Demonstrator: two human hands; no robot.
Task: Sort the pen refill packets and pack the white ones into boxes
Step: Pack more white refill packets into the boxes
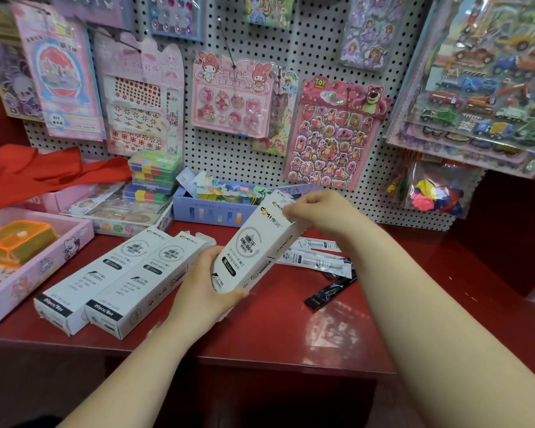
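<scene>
The hands share one white cardboard box [254, 248]. The left hand [203, 284] wraps its fingers round the lower end, and the right hand [318, 213] pinches the flap at the upper end. The box is held above the tabletop [260, 332], its long axis slanting up and away from left hand to right, printed face toward the person. Whether the flap is being opened or tucked in, I cannot tell.

The white packets [312, 257] lie flat on the tabletop just to the right of the box, below the right wrist, with their long axes running roughly left to right. The right hand is plainly the nearer one, so I judge it would make the pick while the left steadies the box. The packets look thin, glossy and slippery. A black packet [329, 290] lies near them, angled toward the person.

Two more boxes [121, 276], matt and square-edged, lie side by side to the left. Behind them stands a pegboard [229, 156] hung with sticker sheets.
</scene>
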